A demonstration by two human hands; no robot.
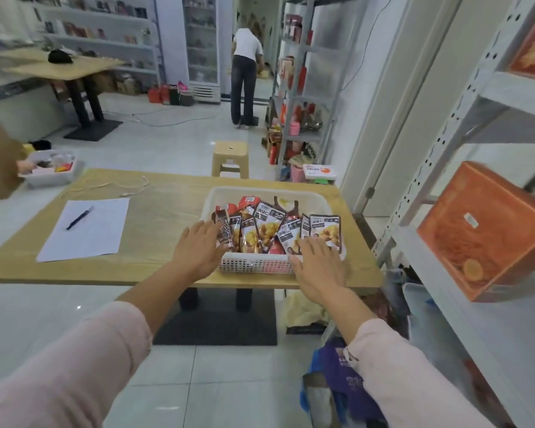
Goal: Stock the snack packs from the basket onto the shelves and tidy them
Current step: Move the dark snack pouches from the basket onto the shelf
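A white perforated basket point(309, 197) stands on the wooden table point(155, 211), filled with several snack packs point(261, 230) in dark, yellow and red wrappers. My left hand point(200, 247) is spread at the basket's near left corner, its fingertips against a dark pack. My right hand point(317, 267) lies open over the near right rim, fingers touching the packs there. Neither hand grips anything. White metal shelves point(445, 273) rise at the right.
An orange box point(488, 227) sits on the right shelf. Paper with a pen point(85, 227) and a small white tray point(51, 171) lie on the table. A tan stool point(230, 157) stands beyond it, bags lie on the floor at lower right, and a person stands far back.
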